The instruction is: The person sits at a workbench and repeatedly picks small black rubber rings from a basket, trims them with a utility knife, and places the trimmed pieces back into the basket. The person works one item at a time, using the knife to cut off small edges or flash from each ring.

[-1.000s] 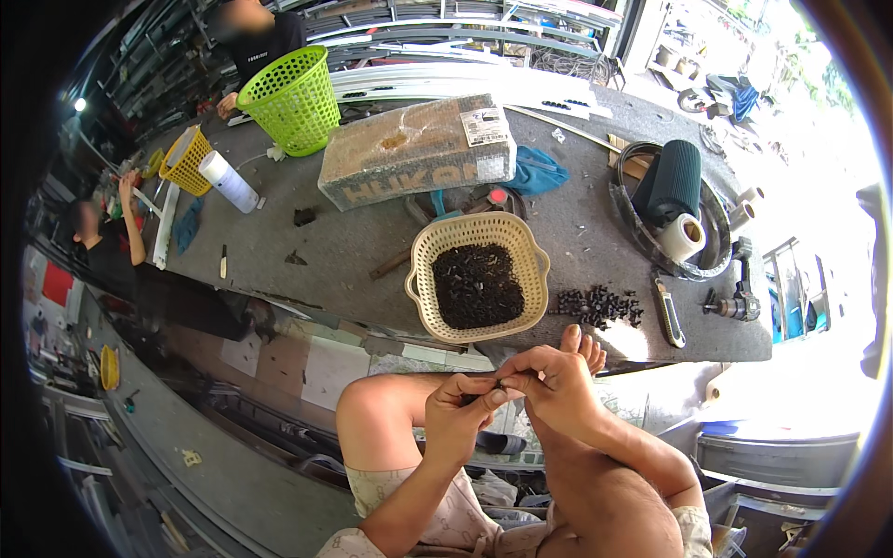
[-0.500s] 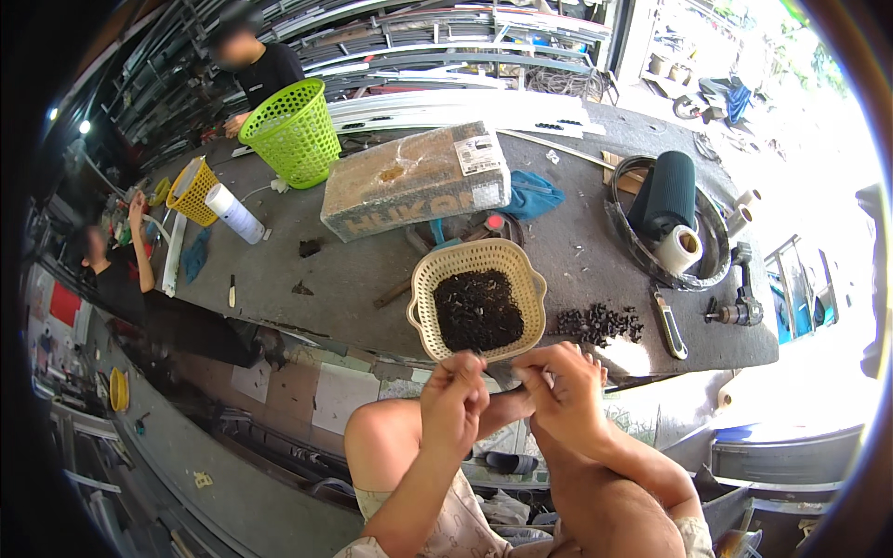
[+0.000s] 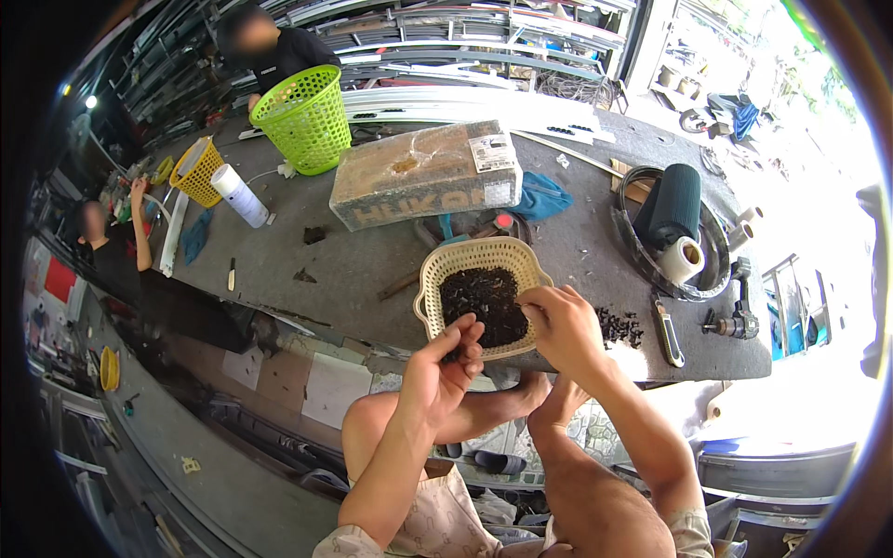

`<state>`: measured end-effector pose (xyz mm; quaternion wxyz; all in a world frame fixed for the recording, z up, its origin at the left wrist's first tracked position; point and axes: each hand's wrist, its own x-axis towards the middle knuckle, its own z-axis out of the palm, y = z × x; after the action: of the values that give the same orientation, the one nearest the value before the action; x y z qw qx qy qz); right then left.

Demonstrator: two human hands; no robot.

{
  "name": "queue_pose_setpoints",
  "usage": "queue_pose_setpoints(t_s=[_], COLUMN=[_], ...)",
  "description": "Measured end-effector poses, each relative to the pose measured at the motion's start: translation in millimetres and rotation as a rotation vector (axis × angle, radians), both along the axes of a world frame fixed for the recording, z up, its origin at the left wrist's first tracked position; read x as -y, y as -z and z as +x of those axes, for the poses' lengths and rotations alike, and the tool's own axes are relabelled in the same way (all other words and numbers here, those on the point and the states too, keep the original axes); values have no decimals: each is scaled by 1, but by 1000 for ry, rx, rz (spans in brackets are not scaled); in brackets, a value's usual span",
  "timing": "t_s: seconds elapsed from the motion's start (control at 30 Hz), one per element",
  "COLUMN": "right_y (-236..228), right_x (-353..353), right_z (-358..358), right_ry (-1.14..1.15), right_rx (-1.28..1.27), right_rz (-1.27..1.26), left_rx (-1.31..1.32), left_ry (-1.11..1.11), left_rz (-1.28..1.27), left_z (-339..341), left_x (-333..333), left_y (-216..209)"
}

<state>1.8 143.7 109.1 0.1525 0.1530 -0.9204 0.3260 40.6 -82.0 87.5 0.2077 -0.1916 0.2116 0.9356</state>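
Note:
A cream plastic basket (image 3: 433, 270) stands at the table's near edge, with many small black pieces (image 3: 484, 307) inside. At its near left rim, my left hand (image 3: 446, 361) is half turned up with its fingers curled in; what lies in them is too small to make out. My right hand (image 3: 566, 330) is over the basket's right rim, thumb and fingertips pinched together, and whatever they hold is hidden. Just beyond that hand lies a loose pile of small black pieces (image 3: 621, 325), partly covered by it.
Behind the basket lies a taped cardboard box (image 3: 423, 177), a blue cloth (image 3: 542, 197) beside it. To the right are a utility knife (image 3: 668, 335), a cordless drill (image 3: 737, 321) and a coil (image 3: 716, 279) around a dark green roll (image 3: 673, 205). Two people stand at left, near a green basket (image 3: 302, 121).
My hands have moved apart. The right has gone forward to the basket's right rim, partly covering the pile; the left has risen slightly and turned its palm up. The view has shifted a little.

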Motion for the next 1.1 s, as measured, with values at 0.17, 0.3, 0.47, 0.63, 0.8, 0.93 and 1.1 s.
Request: queue_pose_setpoints(t_s=[0.17,0.3,0.47,0.63,0.8,0.93,1.1], right_y=[38,58,55,55,57,37,-5], right_x=[19,28,19,21,25,26,10], right_z=[-46,-57,-52,-53,-57,-44,7], right_ry=[-244,-220,-197,-188,-228,-114,10], right_rx=[12,77,64,104,211,-62,347], right_rz=[581,712,629,694,763,365,-342], left_rx=[-24,-19,72,151,133,53,-2], left_ry=[40,159,271,330,300,228,162], left_rz=[39,-83,-147,-44,-63,-139,-120], left_z=[49,88,121,122,121,122,116], left_x=[13,18,17,15,7,2,1], left_y=[2,18,28,28,23,28,35])
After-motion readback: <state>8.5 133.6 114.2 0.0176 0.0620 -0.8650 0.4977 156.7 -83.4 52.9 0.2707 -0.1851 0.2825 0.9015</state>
